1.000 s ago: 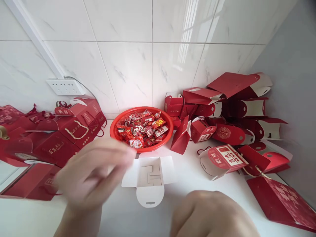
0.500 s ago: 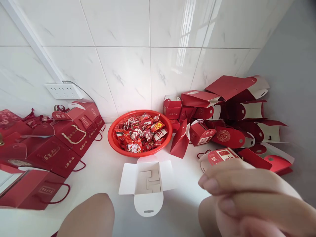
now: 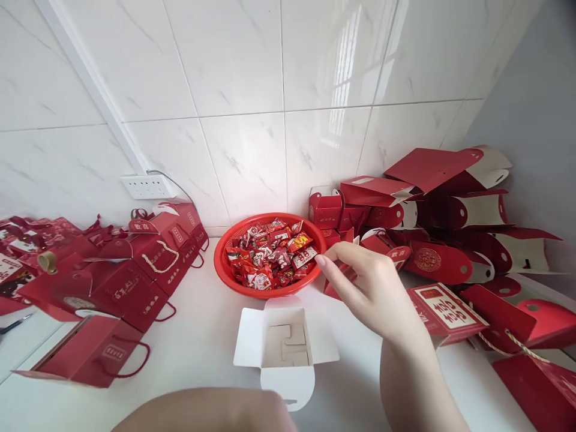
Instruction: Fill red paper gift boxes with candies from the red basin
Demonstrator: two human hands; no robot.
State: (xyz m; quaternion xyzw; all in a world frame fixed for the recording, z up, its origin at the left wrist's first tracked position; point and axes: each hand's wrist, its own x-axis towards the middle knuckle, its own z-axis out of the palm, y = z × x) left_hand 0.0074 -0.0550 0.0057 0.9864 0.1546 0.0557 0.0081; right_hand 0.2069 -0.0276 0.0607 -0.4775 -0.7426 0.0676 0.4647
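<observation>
My right hand (image 3: 364, 282) reaches across the right rim of the red plastic basket (image 3: 270, 293). Its thumb and forefinger point at the wrapped candies (image 3: 265, 252) piled inside, with a gap between them and nothing visible held. The other fingers are mostly hidden behind. In front of the basket sits an opened white-lined box (image 3: 287, 351), its flaps folded outward and its inside bare. My left hand does not show; only a skin-coloured rounded shape (image 3: 202, 414), a forearm or a knee, crosses the bottom edge.
Red gift boxes (image 3: 157, 258) with cord handles stand in rows at the left. More folded red boxes (image 3: 441, 258) are piled at the right, against a grey wall. A socket strip (image 3: 148, 187) is on the tiled wall; a pen (image 3: 15, 324) lies far left.
My right hand has moved from the near right corner leftward and forward to the basket's rim. The view has shifted, and a red box with white lettering now lies right of my wrist.
</observation>
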